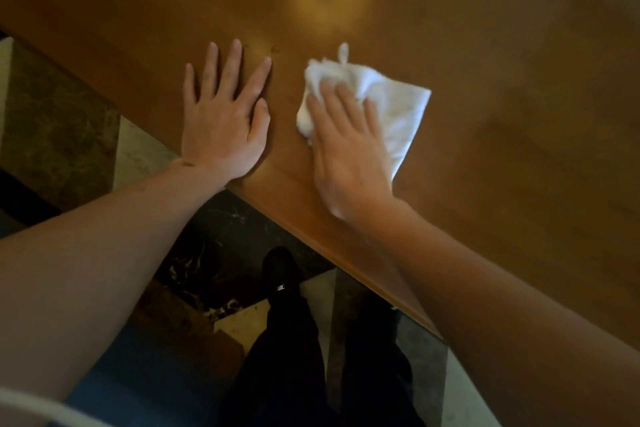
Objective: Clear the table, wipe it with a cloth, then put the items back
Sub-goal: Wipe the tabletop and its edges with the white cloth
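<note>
While the left hand (225, 114) lies flat on the table (485, 45), right hand (349, 149) flat, pressing the cloth (398, 104)

the brown surface (485, 45) lies bare of objects across everything the view shows beyond and to the right of the hands, so a hand could sweep there freely. only two things sit on it, both near its front edge. the left hand (221, 128) lies flat with fingers spread, and the right hand (346, 149) presses straight fingers on a white cloth (391, 104). a narrow strip of bare wood separates the left hand from the cloth; the two are close but apart. the surface's edge runs diagonally from upper left to lower right. below it are the tiled floor (55, 121) and the person's dark legs (291, 340).
</note>
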A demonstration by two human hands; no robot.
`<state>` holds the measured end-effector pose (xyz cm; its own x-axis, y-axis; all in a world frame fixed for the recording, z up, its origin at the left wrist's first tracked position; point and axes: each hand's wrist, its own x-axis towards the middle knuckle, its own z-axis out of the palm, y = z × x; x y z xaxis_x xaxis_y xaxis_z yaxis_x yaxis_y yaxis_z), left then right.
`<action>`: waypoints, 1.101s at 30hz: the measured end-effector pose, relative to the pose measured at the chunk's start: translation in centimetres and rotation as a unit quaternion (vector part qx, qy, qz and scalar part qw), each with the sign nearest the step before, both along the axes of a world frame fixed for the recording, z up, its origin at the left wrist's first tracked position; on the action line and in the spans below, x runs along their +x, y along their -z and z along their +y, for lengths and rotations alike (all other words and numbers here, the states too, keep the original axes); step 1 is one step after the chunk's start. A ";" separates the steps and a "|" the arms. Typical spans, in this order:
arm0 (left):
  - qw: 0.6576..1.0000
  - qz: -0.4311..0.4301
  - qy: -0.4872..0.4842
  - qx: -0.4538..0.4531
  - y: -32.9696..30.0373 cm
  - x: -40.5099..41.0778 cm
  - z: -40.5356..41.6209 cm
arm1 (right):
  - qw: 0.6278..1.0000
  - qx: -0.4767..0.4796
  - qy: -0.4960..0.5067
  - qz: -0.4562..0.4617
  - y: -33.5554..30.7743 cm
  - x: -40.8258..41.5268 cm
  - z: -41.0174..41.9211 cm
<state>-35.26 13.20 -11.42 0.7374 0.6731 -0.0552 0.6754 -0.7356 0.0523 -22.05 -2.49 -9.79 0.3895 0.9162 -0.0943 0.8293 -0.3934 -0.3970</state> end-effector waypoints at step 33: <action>1.000 0.006 -0.005 -0.025 -0.1 -0.1 0.2 | 0.993 -0.053 -0.097 0.031 -0.1 -6.7 -13.6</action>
<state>-35.36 13.38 -11.31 0.7303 0.6761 -0.0977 0.6829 -0.7261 0.0803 -28.74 -16.13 -9.71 0.1974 0.9572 -0.2117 0.8691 -0.2708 -0.4140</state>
